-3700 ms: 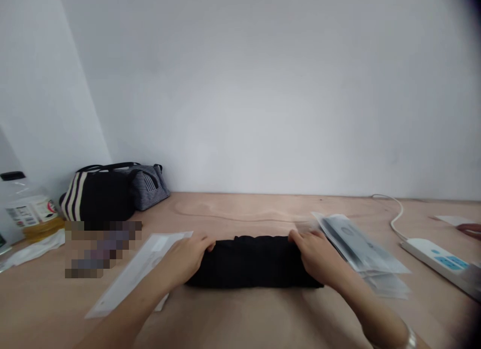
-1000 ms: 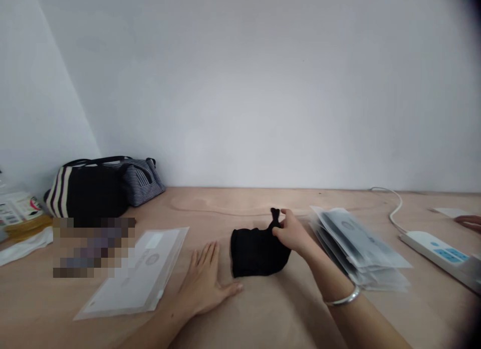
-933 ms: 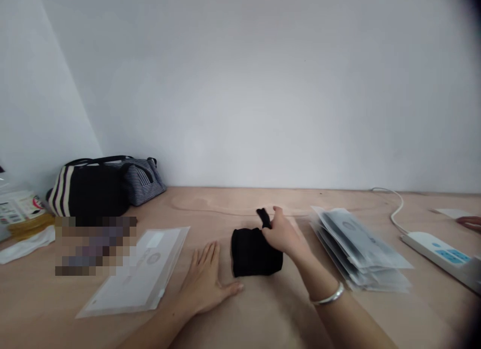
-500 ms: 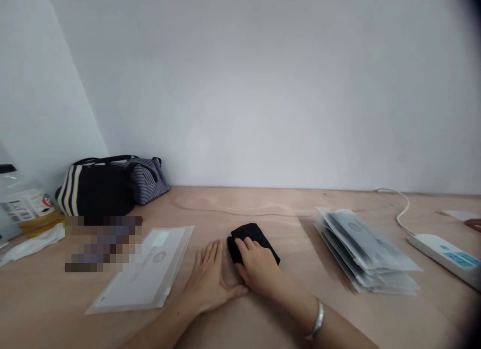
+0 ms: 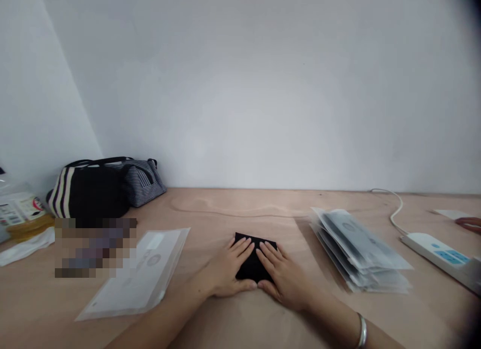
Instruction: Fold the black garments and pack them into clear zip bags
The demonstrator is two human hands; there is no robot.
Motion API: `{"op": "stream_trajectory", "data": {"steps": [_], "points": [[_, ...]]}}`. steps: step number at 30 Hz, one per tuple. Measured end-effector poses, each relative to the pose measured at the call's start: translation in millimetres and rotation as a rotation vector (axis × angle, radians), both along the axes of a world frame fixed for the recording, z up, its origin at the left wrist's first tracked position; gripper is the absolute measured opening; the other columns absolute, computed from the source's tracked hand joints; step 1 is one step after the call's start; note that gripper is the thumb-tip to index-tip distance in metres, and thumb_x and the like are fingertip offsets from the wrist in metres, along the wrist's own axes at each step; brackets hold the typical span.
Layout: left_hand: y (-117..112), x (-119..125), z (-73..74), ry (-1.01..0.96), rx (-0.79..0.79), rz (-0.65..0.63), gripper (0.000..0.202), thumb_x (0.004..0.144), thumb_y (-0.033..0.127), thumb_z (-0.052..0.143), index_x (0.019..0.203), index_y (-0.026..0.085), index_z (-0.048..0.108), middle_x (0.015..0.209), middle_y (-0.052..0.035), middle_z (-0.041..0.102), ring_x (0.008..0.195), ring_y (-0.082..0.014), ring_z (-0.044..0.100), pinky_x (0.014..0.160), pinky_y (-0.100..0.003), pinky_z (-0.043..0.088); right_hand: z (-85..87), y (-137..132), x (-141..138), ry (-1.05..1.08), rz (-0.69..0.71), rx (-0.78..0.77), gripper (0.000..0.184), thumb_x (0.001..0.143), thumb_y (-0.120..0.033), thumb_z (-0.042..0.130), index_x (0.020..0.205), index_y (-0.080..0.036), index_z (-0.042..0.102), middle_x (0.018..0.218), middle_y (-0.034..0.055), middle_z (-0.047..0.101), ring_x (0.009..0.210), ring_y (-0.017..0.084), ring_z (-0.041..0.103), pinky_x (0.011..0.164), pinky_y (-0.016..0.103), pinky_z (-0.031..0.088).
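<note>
**Left hand (image 5: 228, 270) joins right hand (image 5: 286, 280) on a black cloth (image 5: 254, 266), now a compact packet**

At far left, a clear plastic bottle (image 5: 23, 214) of amber liquid stands near a soft black bag (image 5: 99, 194) with cream stripes. A smooth, frosted zip pouch (image 5: 137, 279) lies flat. The left hand has shifted from bare tabletop onto the matte, four-sided cloth, centred before the wearer. Both hands' fingers are extended flat on top, gripping nothing; the folding looks nearly complete, with flattening in hand. Right of them sit a loose, slanting stack of translucent pouches (image 5: 363, 246) and a hard white power strip (image 5: 438, 249).
</note>
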State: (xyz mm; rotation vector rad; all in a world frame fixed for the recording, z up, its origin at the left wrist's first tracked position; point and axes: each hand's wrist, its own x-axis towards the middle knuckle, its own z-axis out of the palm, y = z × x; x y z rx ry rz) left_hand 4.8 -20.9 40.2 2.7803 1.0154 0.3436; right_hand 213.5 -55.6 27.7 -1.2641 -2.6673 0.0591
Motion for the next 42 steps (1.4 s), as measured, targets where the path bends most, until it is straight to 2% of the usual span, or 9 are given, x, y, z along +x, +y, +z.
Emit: {"op": "stream_trajectory", "data": {"steps": [5, 12, 15, 20, 25, 29, 33, 38, 42], "points": [[-8, -3, -13.8, -0.056, -0.034, 0.032, 0.064, 0.081, 0.055, 0.041, 0.133, 0.019, 0.029, 0.139, -0.0073, 0.028, 0.128, -0.0204, 0.022, 0.105, -0.04, 0.018, -5.1, 0, -6, 0.001, 0.005, 0.012, 0.052, 0.086, -0.032, 0.037, 0.132, -0.008, 0.031, 0.133, 0.0143, 0.037, 0.124, 0.024, 0.029, 0.104, 0.04, 0.02], [-12, -10, -7.7, -0.164, -0.001, -0.014, 0.06, 0.07, 0.04, 0.058, 0.124, 0.019, 0.044, 0.127, -0.008, 0.047, 0.118, -0.0253, 0.04, 0.104, -0.044, 0.019, 17.0, -1, -4, 0.19, 0.012, -0.026, 0.049, 0.069, -0.013, 0.046, 0.118, -0.016, 0.048, 0.106, 0.0075, 0.061, 0.097, 0.019, 0.055, 0.094, 0.034, 0.034], [-15, -12, -1.3, -0.364, -0.136, 0.043, 0.047, 0.068, 0.026, 0.055, 0.115, 0.022, 0.05, 0.112, -0.0047, 0.058, 0.104, -0.0229, 0.052, 0.094, -0.038, 0.036, 26.6, -1, 0, 0.456, -0.045, -0.087, 0.043, 0.07, -0.014, 0.044, 0.112, -0.017, 0.051, 0.103, 0.0055, 0.062, 0.092, 0.017, 0.056, 0.082, 0.028, 0.042], [-6, -5, -2.9, -0.718, -0.396, 0.22, 0.031, 0.079, 0.029, 0.047, 0.108, 0.018, 0.045, 0.095, -0.0047, 0.063, 0.084, -0.0176, 0.061, 0.07, -0.028, 0.05, 22.3, 14, 4, 0.735, -0.249, -0.178, 0.029, 0.077, -0.023, 0.044, 0.103, -0.018, 0.054, 0.093, 0.005, 0.063, 0.084, 0.016, 0.058, 0.072, 0.027, 0.046], [2, -4, -11.5, -0.669, -0.164, 0.446, 0.029, 0.084, 0.036, 0.043, 0.103, 0.017, 0.051, 0.099, -0.0085, 0.06, 0.09, -0.0212, 0.057, 0.079, -0.037, 0.046, 9.1, 22, 8, 0.459, -0.33, 0.129, 0.022, 0.079, -0.024, 0.044, 0.093, -0.017, 0.06, 0.091, 0.0093, 0.063, 0.089, 0.021, 0.055, 0.078, 0.035, 0.043], [-4, -8, -12.0, -0.487, 0.04, 0.27, 0.032, 0.088, 0.034, 0.037, 0.116, 0.023, 0.048, 0.124, -0.0041, 0.048, 0.116, -0.0191, 0.04, 0.099, -0.037, 0.028, 15.6, 10, 4, 0.333, -0.049, 0.216, 0.035, 0.085, -0.029, 0.039, 0.116, -0.019, 0.051, 0.121, 0.0091, 0.051, 0.113, 0.021, 0.042, 0.096, 0.039, 0.031], [-6, -6, -19.8, -0.135, 0.079, 0.154, 0.04, 0.091, 0.037, 0.03, 0.128, 0.026, 0.036, 0.135, -0.0018, 0.037, 0.124, -0.0199, 0.029, 0.102, -0.042, 0.021, 15.0, 1, -1, 0.075, 0.117, 0.012, 0.053, 0.086, -0.046, 0.032, 0.134, -0.025, 0.026, 0.14, 0.0059, 0.027, 0.127, 0.024, 0.022, 0.102, 0.048, 0.017], [-2, -17, 0.2, 0.069, 0.143, 0.481, 0.04, 0.088, 0.038, 0.033, 0.124, 0.023, 0.042, 0.129, -0.0031, 0.044, 0.119, -0.0181, 0.035, 0.1, -0.034, 0.022, 9.4, -1, -3, 0.0, -0.117, -0.028, 0.055, 0.086, -0.054, 0.024, 0.133, -0.026, 0.03, 0.139, 0.0076, 0.028, 0.124, 0.03, 0.027, 0.095, 0.051, 0.025], [-1, -62, 25.0, 0.158, 0.085, 0.807, 0.035, 0.081, 0.035, 0.041, 0.1, 0.012, 0.057, 0.106, -0.0172, 0.055, 0.105, -0.0327, 0.045, 0.086, -0.048, 0.032, 21.8, -1, 1, 0.013, -0.429, 0.087, 0.06, 0.084, -0.057, 0.022, 0.116, -0.016, 0.053, 0.111, 0.0179, 0.056, 0.103, 0.033, 0.048, 0.087, 0.054, 0.028]]}}
